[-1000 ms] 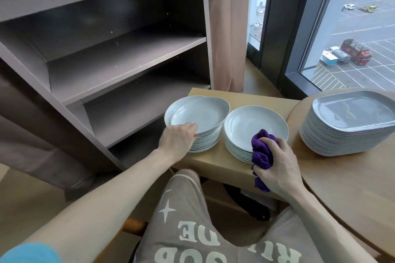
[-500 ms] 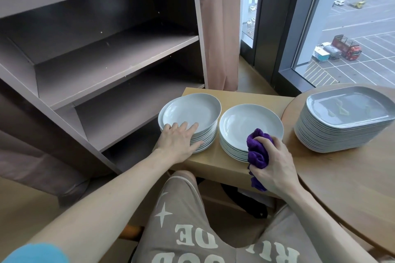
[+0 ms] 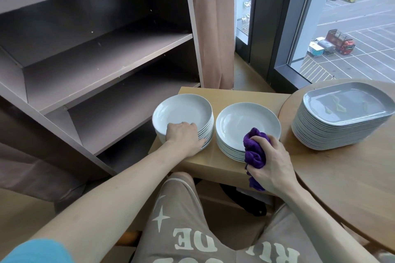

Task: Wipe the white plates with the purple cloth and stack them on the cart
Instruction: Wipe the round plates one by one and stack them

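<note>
Purple cloth — bunched, plush — in right hand; left hand grips plates.

Two stacks of round white plates stand at 12 o'clock: a left stack and a right stack. One stack of grey platters sits at 2 o'clock. There is one purple cloth.

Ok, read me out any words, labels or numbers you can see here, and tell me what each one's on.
"DE": large pale letters, upside down to the camera, on the left leg of the shorts.
More letters on the right leg and along the bottom edge: cut off, not readable with certainty.
Markings on the trucks outside the window: too small to read.
No text on the white plates, purple cloth or shelves.
</note>
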{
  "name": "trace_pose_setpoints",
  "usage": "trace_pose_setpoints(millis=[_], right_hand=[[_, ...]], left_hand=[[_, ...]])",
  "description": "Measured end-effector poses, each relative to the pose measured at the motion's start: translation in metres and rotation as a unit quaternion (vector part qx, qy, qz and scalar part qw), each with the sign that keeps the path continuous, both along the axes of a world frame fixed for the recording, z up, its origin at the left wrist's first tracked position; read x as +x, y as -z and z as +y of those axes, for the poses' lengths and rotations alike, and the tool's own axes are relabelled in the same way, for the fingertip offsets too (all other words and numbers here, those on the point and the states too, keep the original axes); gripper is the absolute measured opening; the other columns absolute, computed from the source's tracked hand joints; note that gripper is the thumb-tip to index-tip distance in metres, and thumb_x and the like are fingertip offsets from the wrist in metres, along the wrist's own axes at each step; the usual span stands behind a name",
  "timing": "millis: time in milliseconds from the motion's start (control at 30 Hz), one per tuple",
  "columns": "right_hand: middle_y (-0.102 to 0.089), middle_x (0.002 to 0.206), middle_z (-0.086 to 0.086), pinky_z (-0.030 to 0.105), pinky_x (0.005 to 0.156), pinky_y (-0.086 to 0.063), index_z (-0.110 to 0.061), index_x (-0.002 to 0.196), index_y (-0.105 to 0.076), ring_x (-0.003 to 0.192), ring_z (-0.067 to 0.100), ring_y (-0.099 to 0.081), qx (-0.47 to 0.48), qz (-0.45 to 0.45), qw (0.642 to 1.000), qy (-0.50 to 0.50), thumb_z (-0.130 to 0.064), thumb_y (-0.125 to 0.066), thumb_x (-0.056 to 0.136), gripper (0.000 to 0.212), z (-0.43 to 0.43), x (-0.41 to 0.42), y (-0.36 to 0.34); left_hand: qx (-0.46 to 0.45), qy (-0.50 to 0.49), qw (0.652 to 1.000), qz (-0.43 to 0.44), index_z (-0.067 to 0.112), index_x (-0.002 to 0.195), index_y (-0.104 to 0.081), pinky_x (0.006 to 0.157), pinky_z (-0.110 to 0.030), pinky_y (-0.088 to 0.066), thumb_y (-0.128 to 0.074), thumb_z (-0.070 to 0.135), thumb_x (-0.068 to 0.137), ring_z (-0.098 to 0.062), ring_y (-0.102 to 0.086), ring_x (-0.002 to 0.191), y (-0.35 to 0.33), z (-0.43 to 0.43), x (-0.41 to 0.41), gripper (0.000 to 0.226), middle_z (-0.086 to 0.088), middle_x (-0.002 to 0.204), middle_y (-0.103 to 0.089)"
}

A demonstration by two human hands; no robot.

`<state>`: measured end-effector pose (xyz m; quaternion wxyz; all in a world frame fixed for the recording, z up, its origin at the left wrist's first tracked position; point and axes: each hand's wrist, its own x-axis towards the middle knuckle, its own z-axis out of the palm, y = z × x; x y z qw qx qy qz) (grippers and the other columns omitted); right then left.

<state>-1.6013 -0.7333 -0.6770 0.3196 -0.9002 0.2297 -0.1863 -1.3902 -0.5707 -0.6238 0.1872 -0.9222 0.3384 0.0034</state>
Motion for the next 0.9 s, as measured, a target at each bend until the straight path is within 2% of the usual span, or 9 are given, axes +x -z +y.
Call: trace_pose_setpoints(millis=[67,133,200,267,367,467,600,700,900], right_hand=[[-0.052,0.127,-0.004,0.045,0.091,-0.045,-0.034,0.129,-0.056,0.107,0.024,-0.048,-0.001,0.002,1.000,0.000,-0.041,-0.070,0.065,0.066,0.000,0.000,0.000],[-0.051,0.129,-0.005,0.044,0.090,-0.045,-0.035,0.129,-0.056,0.109,0.024,-0.048,-0.004,0.006,1.000,-0.003,-0.043,-0.069,0.065,0.066,0.000,0.000,0.000],[-0.051,0.129,-0.006,0.043,0.090,-0.045,-0.035,0.129,-0.055,0.110,0.024,-0.048,-0.004,0.010,1.000,-0.007,-0.045,-0.068,0.065,0.066,-0.001,0.000,-0.001],[-0.050,0.129,-0.007,0.043,0.091,-0.045,-0.035,0.130,-0.054,0.111,0.023,-0.047,-0.002,0.018,1.000,-0.010,-0.046,-0.068,0.065,0.067,-0.002,0.001,-0.002],[-0.049,0.131,-0.007,0.043,0.093,-0.045,-0.035,0.133,-0.053,0.113,0.023,-0.047,0.001,0.034,0.999,-0.015,-0.046,-0.070,0.067,0.069,-0.006,0.001,-0.002],[-0.048,0.133,-0.007,0.043,0.094,-0.046,-0.035,0.135,-0.050,0.115,0.024,-0.047,-0.004,0.049,0.999,-0.022,-0.050,-0.072,0.073,0.067,-0.006,0.000,-0.002],[-0.045,0.136,-0.008,0.044,0.098,-0.042,-0.039,0.134,-0.046,0.118,0.022,-0.044,-0.056,0.097,0.994,-0.003,-0.064,-0.062,0.082,0.060,0.001,0.005,-0.001],[-0.046,0.132,-0.009,0.044,0.099,-0.039,-0.041,0.131,-0.046,0.119,0.021,-0.044,-0.096,0.138,0.986,0.006,-0.067,-0.054,0.088,0.051,0.006,0.013,-0.003],[-0.046,0.100,-0.009,0.045,0.086,-0.037,-0.034,0.102,-0.051,0.098,0.023,-0.048,-0.105,0.251,0.962,-0.006,-0.061,-0.042,0.081,0.036,0.000,0.041,-0.025]], left_hand=[[-0.024,0.009,1.000,-0.013,0.018,0.123,-0.052,0.071,-0.037,-0.034,-0.038,0.070,0.095,-0.026,-0.055,0.084,-0.003,-0.006,0.001,0.061,-0.005,0.109,-0.064],[-0.061,0.042,0.997,0.004,0.021,0.141,-0.036,0.084,-0.043,-0.039,-0.043,0.072,0.092,-0.031,-0.057,0.109,0.000,-0.010,0.003,0.072,-0.009,0.128,-0.056],[-0.066,0.086,0.992,0.065,0.034,0.155,-0.011,0.100,-0.049,-0.036,-0.049,0.075,0.087,-0.036,-0.040,0.133,0.005,-0.015,0.002,0.088,-0.015,0.151,-0.035],[-0.049,0.100,0.988,0.109,0.045,0.155,0.002,0.110,-0.055,-0.030,-0.053,0.080,0.083,-0.040,-0.019,0.147,0.009,-0.024,0.002,0.097,-0.016,0.164,-0.010],[-0.035,0.075,0.987,0.135,0.045,0.156,-0.014,0.116,-0.060,-0.022,-0.054,0.084,0.078,-0.043,-0.002,0.152,0.015,-0.036,0.004,0.096,-0.014,0.168,0.005],[-0.048,0.056,0.987,0.145,0.042,0.149,-0.032,0.115,-0.059,-0.025,-0.052,0.087,0.076,-0.040,-0.009,0.151,0.021,-0.040,0.007,0.087,-0.014,0.168,-0.005],[-0.064,0.069,0.989,0.113,0.042,0.146,-0.033,0.113,-0.057,-0.026,-0.044,0.091,0.076,-0.039,-0.012,0.150,0.030,-0.036,0.007,0.086,-0.013,0.167,-0.010],[-0.064,0.076,0.990,0.101,0.043,0.148,-0.031,0.111,-0.056,-0.027,-0.039,0.095,0.073,-0.039,-0.014,0.150,0.031,-0.035,0.007,0.091,-0.013,0.167,-0.011],[-0.071,0.062,0.990,0.102,0.044,0.147,-0.034,0.111,-0.056,-0.027,-0.033,0.096,0.074,-0.039,-0.013,0.150,0.033,-0.036,0.007,0.090,-0.011,0.168,-0.010]])
